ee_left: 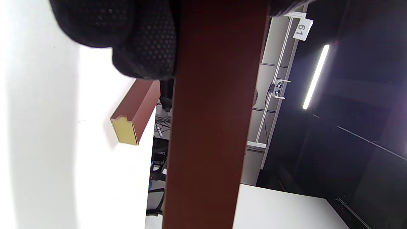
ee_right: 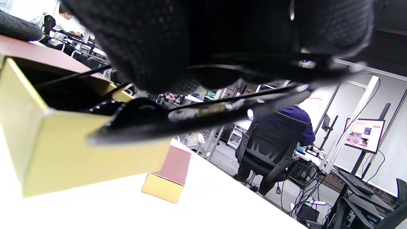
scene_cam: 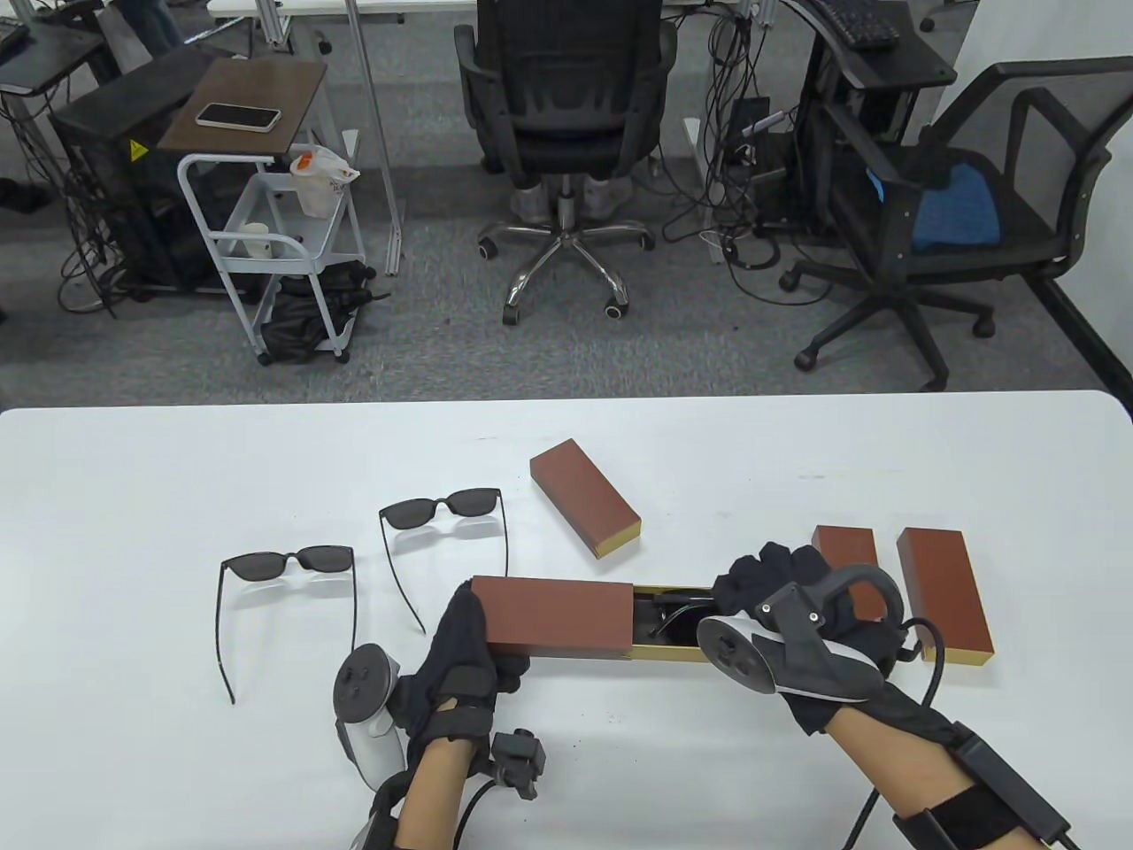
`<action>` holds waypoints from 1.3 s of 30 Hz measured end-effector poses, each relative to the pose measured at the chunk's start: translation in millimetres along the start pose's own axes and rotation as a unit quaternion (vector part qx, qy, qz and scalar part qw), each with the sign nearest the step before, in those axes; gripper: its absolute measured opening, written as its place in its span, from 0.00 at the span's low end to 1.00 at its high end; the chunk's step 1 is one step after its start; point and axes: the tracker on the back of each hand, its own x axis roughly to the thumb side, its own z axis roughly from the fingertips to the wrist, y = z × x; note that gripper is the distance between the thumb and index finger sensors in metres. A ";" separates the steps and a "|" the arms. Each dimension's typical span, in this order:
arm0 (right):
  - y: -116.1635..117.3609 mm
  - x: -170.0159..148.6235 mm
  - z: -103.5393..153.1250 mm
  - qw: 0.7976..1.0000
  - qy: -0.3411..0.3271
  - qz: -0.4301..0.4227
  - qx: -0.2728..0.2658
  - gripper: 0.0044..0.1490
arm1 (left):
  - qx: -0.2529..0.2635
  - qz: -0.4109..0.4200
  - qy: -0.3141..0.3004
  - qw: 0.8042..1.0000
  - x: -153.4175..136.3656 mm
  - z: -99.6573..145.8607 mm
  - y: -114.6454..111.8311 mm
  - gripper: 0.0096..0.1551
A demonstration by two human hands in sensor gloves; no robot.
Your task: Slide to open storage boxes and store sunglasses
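Sleeve (scene_cam: 553, 617) gripped by left hand (scene_cam: 460, 655); sunglasses (ee_right: 178, 117) pinched by right hand (scene_cam: 788, 611), half inside gold tray (scene_cam: 677, 653) above desk (scene_cam: 177, 496). Risk: protruding temple snagged, bent on closing.

— What sort of room is this?

— An office doubling as a lab. Beyond the white desk (scene_cam: 177, 496) lies grey carpet, with black mesh swivel chairs (scene_cam: 562, 115) and cables (scene_cam: 743, 221) tangled under the workstations.

— Anything else?

— A white rolling cart (scene_cam: 265, 230) with a phone (scene_cam: 237, 116) on its top, a keyboard (scene_cam: 863, 22), and, in the right wrist view, a lit monitor (ee_right: 364, 133) and people seated at other desks.
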 end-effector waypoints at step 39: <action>20.8 5.3 -16.6 0.984 0.058 -0.169 -0.005 0.25 | -0.024 -0.019 0.005 1.000 -4.5 0.4 -15.6 0.43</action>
